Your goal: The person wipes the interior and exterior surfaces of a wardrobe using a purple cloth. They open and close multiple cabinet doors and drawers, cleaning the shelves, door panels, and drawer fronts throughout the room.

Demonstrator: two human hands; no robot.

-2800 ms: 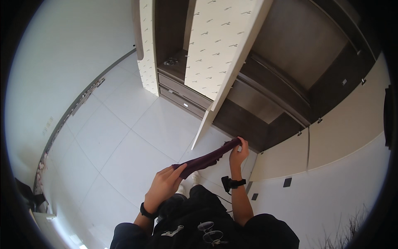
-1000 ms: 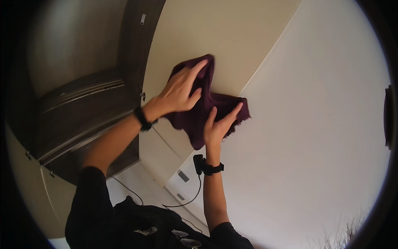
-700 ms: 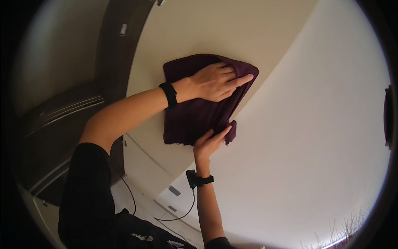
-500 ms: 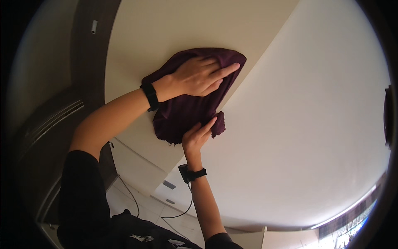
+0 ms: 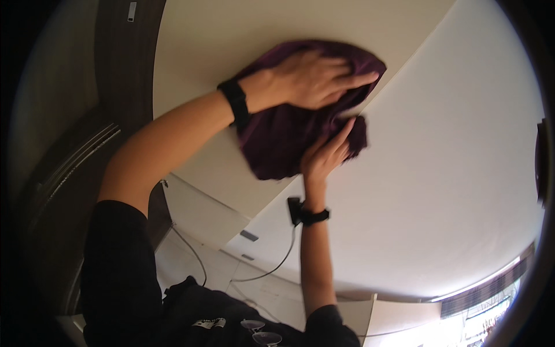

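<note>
A dark purple cloth (image 5: 277, 139) lies bunched and creased against a cream panel (image 5: 243, 29). My left hand (image 5: 315, 80) rests on its upper part, slightly blurred, with fingers stretched toward the panel's right edge. Lower down, my right hand (image 5: 326, 153) presses on the cloth's lower right end, its fingers extended and its thumb side partly hidden. That end of the cloth laps over the panel's edge, in front of the white surface (image 5: 428, 162). Black bands circle both wrists; the right band (image 5: 312, 215) carries a small dark box with a cable.
Dark wood panelling (image 5: 124, 75) with a metal strip runs along the left. A thin cable (image 5: 263, 279) loops from my right wrist above pale floor tiles (image 5: 179, 254). Eyeglasses (image 5: 260, 332) hang at my chest. A bright window (image 5: 485, 318) lies at the lower right.
Both hands and the cloth have moved up and to the right along the panel. The cloth's lower end has shifted with the right hand. The view has moved slightly too.
</note>
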